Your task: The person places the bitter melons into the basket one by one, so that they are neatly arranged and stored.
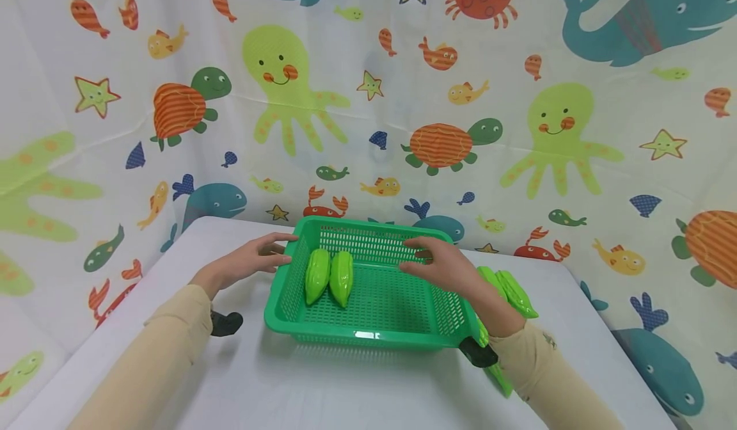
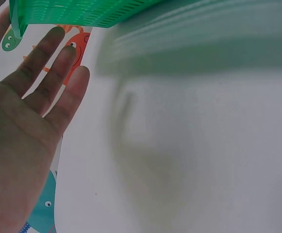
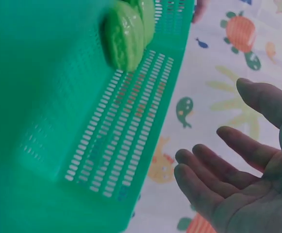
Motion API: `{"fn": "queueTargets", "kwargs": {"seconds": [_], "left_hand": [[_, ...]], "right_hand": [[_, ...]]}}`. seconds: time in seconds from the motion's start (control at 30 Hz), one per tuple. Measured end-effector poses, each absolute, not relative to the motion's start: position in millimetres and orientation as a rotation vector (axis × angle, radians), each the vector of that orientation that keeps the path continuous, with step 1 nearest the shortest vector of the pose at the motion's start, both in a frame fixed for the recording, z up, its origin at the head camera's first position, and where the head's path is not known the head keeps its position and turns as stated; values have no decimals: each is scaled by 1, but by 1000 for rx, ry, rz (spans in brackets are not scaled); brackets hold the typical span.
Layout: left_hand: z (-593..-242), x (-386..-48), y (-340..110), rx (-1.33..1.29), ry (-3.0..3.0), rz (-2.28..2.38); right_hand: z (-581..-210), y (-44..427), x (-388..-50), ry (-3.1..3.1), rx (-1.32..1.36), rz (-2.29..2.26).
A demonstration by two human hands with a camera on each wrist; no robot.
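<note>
A green plastic basket (image 1: 368, 337) stands on the white table, with two light-green ribbed vegetables (image 1: 341, 278) side by side in its left part. My left hand (image 1: 247, 262) is at the basket's left rim, fingers extended toward it; whether they touch it I cannot tell. In the left wrist view the fingers of that hand (image 2: 34, 92) are spread, below the basket's edge (image 2: 63, 14). Above the basket's right part my right hand (image 1: 440, 263) holds nothing, its fingers parted and slightly bent. The right wrist view shows that hand (image 3: 242, 170) beside the basket (image 3: 150, 145) and a vegetable (image 3: 124, 39).
Several more green vegetables (image 1: 516, 294) lie on the table (image 1: 230, 379) to the right of the basket, partly hidden by my right arm. A white curtain (image 1: 357, 123) printed with sea animals hangs behind and at both sides of the table.
</note>
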State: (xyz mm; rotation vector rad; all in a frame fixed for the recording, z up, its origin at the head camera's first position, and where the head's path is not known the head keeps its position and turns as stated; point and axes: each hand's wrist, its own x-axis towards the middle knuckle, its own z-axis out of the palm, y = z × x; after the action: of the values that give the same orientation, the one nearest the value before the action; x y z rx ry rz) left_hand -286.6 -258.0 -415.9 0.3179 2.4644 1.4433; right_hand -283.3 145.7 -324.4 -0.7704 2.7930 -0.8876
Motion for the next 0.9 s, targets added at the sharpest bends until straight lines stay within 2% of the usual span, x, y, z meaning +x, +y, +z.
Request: {"fn": "queueTargets", "kwargs": {"seconds": [0.9], "left_hand": [[-416, -288, -259, 301, 2442, 1475]], "right_hand": [[-359, 258, -229, 2840, -388, -1024]]}}
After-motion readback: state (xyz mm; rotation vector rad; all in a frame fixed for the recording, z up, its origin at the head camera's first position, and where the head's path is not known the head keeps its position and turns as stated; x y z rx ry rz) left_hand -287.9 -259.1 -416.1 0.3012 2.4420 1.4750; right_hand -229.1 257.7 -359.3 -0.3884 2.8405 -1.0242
